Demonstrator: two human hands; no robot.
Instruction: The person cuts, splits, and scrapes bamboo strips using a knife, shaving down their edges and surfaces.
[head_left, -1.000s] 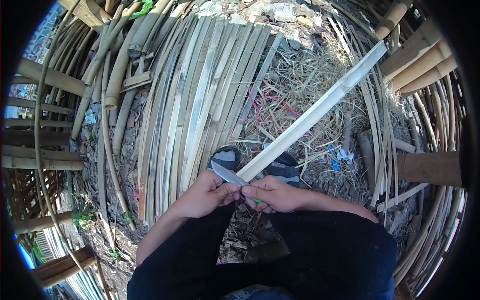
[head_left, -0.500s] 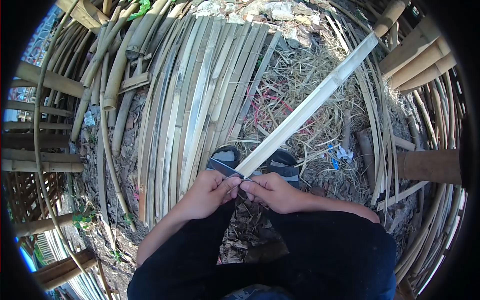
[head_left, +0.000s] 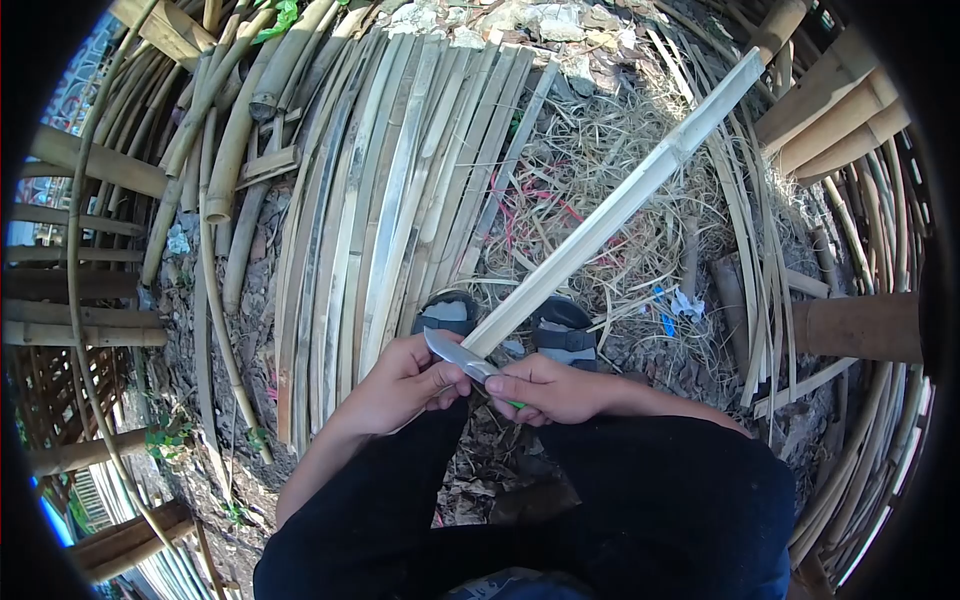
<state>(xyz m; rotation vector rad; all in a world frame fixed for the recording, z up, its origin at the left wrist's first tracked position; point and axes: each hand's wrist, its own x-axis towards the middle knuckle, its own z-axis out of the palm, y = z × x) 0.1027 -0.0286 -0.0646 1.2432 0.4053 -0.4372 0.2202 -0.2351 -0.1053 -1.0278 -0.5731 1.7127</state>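
Partly hidden knife [head_left: 455, 355], handle inside right hand [head_left: 550, 390], bamboo strip [head_left: 610, 215]

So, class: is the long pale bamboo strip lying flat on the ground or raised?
Raised. The long pale bamboo strip slants up from both hands, its far end above the straw litter.

An outdoor bamboo-working yard: split bamboo slats [head_left: 400, 200] laid on bare ground, whole poles [head_left: 840, 110] stacked around, shavings [head_left: 600, 170] heaped.

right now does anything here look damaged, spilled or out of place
Nothing stands out as damaged. The left hand and right hand hold a knife against the near end of a long bamboo strip. Dry shavings litter the ground beyond the sandals.
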